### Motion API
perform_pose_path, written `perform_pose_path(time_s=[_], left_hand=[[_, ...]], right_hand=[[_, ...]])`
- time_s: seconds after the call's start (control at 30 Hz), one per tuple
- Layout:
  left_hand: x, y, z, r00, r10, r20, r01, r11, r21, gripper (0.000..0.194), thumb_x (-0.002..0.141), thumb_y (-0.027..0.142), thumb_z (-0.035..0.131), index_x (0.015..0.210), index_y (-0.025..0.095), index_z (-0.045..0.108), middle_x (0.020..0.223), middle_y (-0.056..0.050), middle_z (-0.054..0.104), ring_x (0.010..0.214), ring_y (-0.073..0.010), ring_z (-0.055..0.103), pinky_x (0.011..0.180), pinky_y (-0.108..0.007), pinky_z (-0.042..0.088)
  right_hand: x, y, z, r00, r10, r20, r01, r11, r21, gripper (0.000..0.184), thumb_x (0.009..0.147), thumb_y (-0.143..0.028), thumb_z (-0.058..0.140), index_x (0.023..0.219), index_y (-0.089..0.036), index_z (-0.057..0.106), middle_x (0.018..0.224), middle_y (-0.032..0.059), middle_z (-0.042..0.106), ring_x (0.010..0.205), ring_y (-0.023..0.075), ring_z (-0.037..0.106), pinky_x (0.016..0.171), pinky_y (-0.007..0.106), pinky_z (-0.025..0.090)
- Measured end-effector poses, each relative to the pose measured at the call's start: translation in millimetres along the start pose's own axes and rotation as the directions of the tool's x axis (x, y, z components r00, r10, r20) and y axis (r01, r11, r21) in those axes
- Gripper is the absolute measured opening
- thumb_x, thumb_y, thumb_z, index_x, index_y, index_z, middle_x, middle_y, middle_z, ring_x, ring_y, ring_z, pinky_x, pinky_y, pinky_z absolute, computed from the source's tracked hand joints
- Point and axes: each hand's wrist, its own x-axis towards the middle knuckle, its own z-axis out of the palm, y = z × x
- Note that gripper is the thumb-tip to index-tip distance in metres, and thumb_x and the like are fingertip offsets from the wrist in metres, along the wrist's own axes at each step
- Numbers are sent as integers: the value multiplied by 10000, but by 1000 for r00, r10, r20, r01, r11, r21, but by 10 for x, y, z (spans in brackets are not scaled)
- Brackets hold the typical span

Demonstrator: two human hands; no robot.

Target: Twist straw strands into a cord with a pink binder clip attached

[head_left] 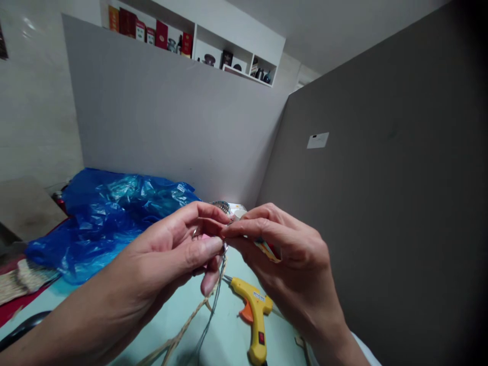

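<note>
The left hand (pixel 173 249) pinched grey cord (pixel 217 295) while the right hand (pixel 292 249), fingertips closed, apparently worked its hidden end, next needing steadiness.

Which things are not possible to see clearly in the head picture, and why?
In the head view:
Upper ends of dark strands: hidden by left hand and right hand.
Glue gun: label too small to read.
Black object: cut by picture's left edge, partly behind left forearm.
</note>
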Motion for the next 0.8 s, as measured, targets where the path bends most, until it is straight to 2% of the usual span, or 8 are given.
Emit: perform_pose_path(time_s=[0.13,0.5,0.8], left_hand=[[18,-5,9,1000,-10,-7,11,998,60,152,892,317,594,1014,274,672,834,15,591,672,-85,512,643,-174,475],[80,24,-24,992,67,-106,-39,969,244,88,831,323,659,881,251,650,756,52,577,592,-68,490,572,-177,436],[81,41,32,989,107,-104,-77,964,254,84,821,303,649,855,227,656,767,34,587,567,-79,492,532,-193,441]], right_hand=[[-13,-2,-2,1000,-1,21,1,1000,-7,97,842,-111,665,858,-152,750,796,28,661,747,128,607,781,277,490],[-37,-8,-31,996,41,76,-39,999,-25,130,860,-131,648,892,-213,744,832,16,651,771,141,588,730,285,477],[-11,-12,-4,997,25,77,-21,998,-55,114,864,-126,637,875,-174,740,822,41,642,763,153,580,732,302,470]])
